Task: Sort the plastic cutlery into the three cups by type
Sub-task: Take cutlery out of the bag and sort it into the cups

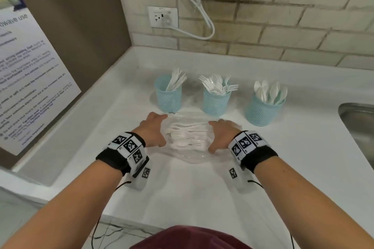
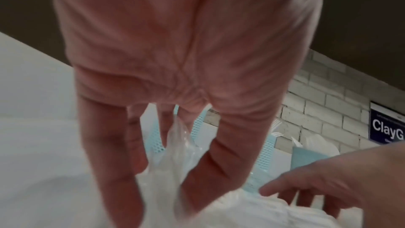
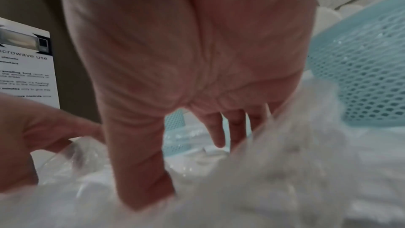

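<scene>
A white marble-look countertop [image 1: 202, 188] meets a pale brick-tile backsplash [image 1: 283, 26] bearing a white wall outlet [image 1: 163, 17] with a looped white cord [image 1: 202, 10]. A printed microwave-use notice [image 1: 26, 79] leans left; what seems a steel sink [image 1: 360, 127] sits right.

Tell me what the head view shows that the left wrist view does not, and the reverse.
Only the head view shows all three blue cups: knives, forks, spoons, plus the wall socket and the sink. Only the left wrist view shows the dark sign reading "ClayG". Both show the left hand and right hand at the clear bag of cutlery.
</scene>
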Action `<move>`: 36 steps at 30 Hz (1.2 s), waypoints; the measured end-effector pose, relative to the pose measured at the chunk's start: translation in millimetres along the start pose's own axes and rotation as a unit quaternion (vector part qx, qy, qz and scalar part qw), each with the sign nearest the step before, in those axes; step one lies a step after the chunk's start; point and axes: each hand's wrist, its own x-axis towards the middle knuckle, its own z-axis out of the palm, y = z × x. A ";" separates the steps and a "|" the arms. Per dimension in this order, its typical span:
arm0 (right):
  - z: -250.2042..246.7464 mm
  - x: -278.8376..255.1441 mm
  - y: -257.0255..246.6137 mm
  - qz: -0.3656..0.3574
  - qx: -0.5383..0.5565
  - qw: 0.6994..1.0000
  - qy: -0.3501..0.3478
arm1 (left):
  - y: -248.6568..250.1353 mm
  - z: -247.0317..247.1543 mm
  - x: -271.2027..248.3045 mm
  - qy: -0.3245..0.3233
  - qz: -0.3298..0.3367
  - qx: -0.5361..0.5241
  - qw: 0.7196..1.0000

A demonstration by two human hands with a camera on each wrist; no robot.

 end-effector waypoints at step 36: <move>-2.7 1.1 20.6 -0.107 0.130 0.972 0.163 | -6.0 -5.7 9.6 0.050 0.016 -0.172 0.984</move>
